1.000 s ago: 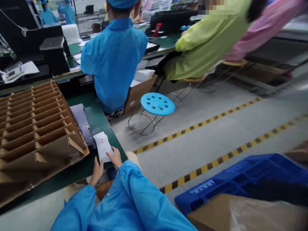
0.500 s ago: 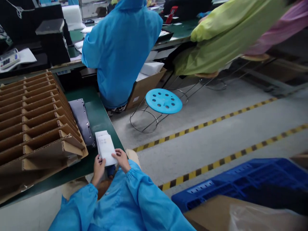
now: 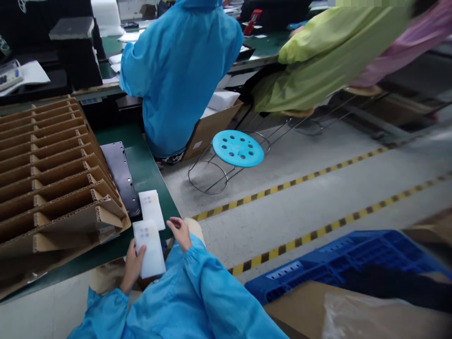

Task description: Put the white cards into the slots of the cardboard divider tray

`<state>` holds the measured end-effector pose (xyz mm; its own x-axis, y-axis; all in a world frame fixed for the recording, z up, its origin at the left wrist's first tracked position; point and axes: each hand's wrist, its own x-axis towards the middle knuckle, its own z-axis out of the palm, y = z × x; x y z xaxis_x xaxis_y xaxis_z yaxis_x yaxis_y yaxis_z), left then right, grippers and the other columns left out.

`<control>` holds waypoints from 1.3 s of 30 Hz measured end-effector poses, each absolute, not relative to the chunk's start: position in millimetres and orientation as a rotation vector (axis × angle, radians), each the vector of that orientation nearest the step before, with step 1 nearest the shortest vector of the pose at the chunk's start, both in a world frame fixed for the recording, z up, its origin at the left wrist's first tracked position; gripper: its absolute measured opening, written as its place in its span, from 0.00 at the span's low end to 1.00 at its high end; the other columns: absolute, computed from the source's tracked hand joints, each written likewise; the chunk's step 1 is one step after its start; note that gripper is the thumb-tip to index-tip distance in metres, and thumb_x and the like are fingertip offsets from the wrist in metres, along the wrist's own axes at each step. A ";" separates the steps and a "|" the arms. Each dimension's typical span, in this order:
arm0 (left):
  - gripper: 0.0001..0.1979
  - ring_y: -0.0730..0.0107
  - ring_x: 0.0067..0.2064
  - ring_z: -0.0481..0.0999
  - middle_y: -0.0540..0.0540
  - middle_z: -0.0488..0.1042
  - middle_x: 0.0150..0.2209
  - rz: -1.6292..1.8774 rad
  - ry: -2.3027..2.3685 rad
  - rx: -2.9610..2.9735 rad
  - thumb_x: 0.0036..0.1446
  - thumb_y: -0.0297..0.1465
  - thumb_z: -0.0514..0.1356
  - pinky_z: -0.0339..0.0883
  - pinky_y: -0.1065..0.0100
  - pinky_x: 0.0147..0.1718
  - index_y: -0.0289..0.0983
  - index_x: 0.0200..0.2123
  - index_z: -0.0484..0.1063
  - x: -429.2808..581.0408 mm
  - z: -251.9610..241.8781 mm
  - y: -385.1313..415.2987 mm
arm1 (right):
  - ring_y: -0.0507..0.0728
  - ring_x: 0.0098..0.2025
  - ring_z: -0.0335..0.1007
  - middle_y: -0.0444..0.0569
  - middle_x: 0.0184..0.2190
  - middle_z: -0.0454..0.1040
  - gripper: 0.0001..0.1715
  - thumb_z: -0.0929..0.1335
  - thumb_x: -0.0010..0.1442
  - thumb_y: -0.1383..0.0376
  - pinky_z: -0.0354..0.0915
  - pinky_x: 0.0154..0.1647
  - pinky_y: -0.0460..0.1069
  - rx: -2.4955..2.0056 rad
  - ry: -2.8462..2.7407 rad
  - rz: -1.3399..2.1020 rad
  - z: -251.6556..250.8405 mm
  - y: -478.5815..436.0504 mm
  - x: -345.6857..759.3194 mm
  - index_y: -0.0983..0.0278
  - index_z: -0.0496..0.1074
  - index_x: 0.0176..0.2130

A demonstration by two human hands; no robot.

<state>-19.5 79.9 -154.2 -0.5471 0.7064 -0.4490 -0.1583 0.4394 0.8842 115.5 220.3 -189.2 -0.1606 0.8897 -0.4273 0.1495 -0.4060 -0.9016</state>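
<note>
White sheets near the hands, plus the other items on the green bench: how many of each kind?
White sheets: 2, one held in the left hand at, one lying on the bench at
Cardboard divider trays: 1
Dark metal plates: 1
Total: 4

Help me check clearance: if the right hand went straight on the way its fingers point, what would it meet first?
Probably the white stack on the green table: the right hand points up-left toward it, though depth is unclear.
</note>
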 end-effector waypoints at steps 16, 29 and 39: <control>0.47 0.50 0.42 0.78 0.34 0.77 0.40 1.227 2.082 0.379 0.48 0.53 0.59 0.71 0.54 0.41 0.29 0.61 0.50 -33.5 -179.6 36.9 | 0.63 0.47 0.68 0.52 0.42 0.73 0.23 0.70 0.43 0.65 0.62 0.53 0.59 -1.523 -1.281 1.425 -194.2 216.6 53.7 0.61 0.65 0.42; 0.17 0.59 0.41 0.76 0.42 0.79 0.36 1.298 2.007 0.601 0.54 0.42 0.54 0.67 0.61 0.45 0.37 0.32 0.77 -10.0 -144.1 34.6 | 0.59 0.33 0.76 0.49 0.35 0.80 0.36 0.76 0.42 0.53 0.71 0.34 0.53 -1.270 -0.940 2.165 -154.1 116.8 157.8 0.59 0.62 0.47; 0.23 0.64 0.30 0.70 0.47 0.71 0.25 1.335 2.073 0.584 0.56 0.49 0.55 0.64 0.67 0.31 0.36 0.23 0.70 -4.8 -114.9 33.7 | 0.58 0.43 0.73 0.46 0.38 0.78 0.25 0.78 0.40 0.58 0.67 0.46 0.52 -1.278 -0.930 2.049 -157.1 90.2 144.3 0.61 0.70 0.38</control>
<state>-4.8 33.7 -114.9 -0.7244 0.6441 -0.2456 0.0428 0.3977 0.9165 144.3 90.2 -157.1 -0.3987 0.7451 -0.5348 -0.0880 -0.6115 -0.7863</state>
